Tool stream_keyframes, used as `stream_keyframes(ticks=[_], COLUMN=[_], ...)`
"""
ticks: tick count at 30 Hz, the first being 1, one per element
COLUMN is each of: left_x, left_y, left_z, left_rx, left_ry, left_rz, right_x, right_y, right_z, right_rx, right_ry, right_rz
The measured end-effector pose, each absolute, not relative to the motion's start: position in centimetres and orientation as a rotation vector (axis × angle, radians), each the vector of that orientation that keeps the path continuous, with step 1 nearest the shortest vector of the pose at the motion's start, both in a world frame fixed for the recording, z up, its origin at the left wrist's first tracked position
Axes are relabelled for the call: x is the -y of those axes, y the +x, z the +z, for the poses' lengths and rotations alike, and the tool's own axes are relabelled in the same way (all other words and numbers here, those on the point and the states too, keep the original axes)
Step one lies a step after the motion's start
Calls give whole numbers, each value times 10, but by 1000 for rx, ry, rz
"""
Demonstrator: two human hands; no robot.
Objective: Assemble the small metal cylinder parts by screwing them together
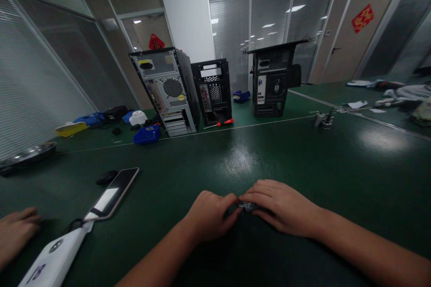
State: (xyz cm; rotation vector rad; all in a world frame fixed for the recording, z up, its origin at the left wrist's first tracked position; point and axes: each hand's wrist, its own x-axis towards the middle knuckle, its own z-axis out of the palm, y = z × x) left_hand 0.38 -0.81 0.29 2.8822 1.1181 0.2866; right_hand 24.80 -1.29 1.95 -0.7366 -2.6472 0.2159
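Observation:
A small grey metal part [248, 206] is held low over the green tabletop [256, 157], in the lower middle of the head view. My left hand [213, 215] pinches toward its left end with thumb and forefinger. From the other side, my right hand [281, 206] has its fingers and thumb closed around the part's right end. The fingers cover both ends, so its full shape is hidden and its exact kind is too small to make out.
At left lie a phone [116, 193], a black mouse [107, 177] and a white device marked 18 [50, 255]; another person's hand [18, 233] rests beside them. Computer cases [173, 94] stand at the back, near a red screwdriver [225, 122]. Small metal parts [325, 120] stand right.

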Motion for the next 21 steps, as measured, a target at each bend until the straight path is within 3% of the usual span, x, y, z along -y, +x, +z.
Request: stream_keyframes(ticks=[21], left_x=[7], left_y=[3], left_z=[-3], left_rx=[-1100], left_ry=[2895], left_rz=[403], right_x=[12], right_y=[249], right_z=[18], right_rx=[2644], right_ry=[-741], right_rz=[219])
